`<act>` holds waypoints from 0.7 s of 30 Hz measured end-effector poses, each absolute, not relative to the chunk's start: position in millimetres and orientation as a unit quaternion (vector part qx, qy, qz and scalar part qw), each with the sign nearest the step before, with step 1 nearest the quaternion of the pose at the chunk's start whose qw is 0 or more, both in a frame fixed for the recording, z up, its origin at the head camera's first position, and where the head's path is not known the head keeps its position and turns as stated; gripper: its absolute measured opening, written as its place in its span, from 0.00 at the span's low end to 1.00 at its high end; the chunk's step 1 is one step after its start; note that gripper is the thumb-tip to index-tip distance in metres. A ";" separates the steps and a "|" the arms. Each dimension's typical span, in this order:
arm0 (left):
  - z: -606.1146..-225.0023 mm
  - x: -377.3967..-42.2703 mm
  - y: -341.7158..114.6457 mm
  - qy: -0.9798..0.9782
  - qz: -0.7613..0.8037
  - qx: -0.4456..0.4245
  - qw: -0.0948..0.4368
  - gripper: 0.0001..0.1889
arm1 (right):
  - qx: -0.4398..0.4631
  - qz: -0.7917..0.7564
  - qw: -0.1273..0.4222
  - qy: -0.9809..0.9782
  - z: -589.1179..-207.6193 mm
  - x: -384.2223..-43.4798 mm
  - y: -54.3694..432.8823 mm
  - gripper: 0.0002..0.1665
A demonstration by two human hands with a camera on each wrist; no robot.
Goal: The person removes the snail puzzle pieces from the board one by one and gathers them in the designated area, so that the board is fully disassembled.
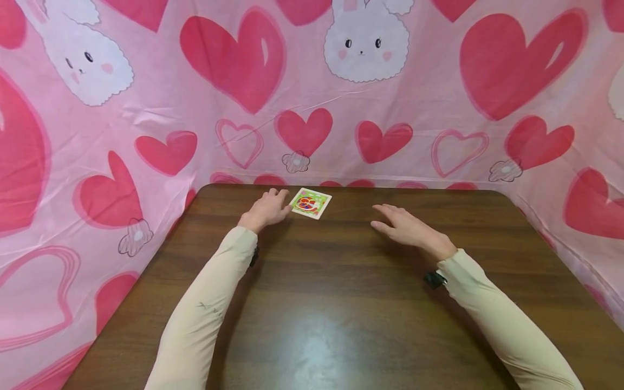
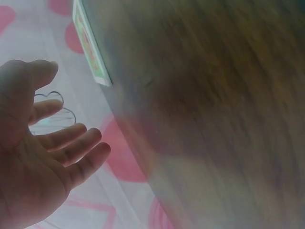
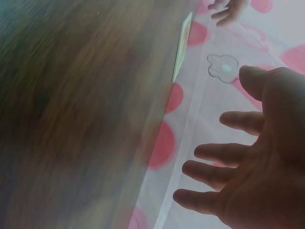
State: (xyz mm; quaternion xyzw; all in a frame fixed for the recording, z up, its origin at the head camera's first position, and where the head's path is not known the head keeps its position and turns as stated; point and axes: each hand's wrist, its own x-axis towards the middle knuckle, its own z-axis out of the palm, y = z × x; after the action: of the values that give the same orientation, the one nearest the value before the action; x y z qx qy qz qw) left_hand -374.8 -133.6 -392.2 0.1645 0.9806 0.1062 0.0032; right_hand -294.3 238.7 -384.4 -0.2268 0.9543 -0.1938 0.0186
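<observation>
Near the far edge of the table lies a flat square puzzle board (image 1: pixel 311 203) with a green, red and blue picture and a pale border. Just left of it my left hand (image 1: pixel 267 209) hovers over the wood with fingers loosely extended and nothing in them. In the left wrist view the board (image 2: pixel 90 47) shows edge-on beyond the thumb of that hand (image 2: pixel 43 138). My right hand (image 1: pixel 407 227) is farther off, to the board's right, its fingers spread and holding nothing. The right wrist view shows this hand (image 3: pixel 248 157) with the board (image 3: pixel 183 45) at a distance.
The brown wooden table (image 1: pixel 312 292) spreads between both arms. Behind it and along the sides hangs a pink cloth (image 1: pixel 429 92) with hearts and rabbits. A dark wrist device (image 1: pixel 434 279) sits under the right cuff.
</observation>
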 end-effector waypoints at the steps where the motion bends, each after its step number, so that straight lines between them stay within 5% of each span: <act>1: -392.7 -375.3 -132.4 0.980 0.110 0.165 0.002 0.29 | -0.228 -0.193 0.019 0.954 -384.9 -294.7 237.1 0.37; 21: -406.6 -386.2 -106.1 0.977 0.141 0.163 0.009 0.26 | -0.245 -0.182 0.029 0.952 -395.0 -297.0 212.8 0.35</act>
State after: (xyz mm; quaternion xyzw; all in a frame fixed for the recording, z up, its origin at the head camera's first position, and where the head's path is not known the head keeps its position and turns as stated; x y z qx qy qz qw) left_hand -386.2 -106.1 -406.6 0.1626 0.9766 0.1406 0.0092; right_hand -297.0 212.8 -395.0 -0.2447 0.9520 -0.1816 0.0293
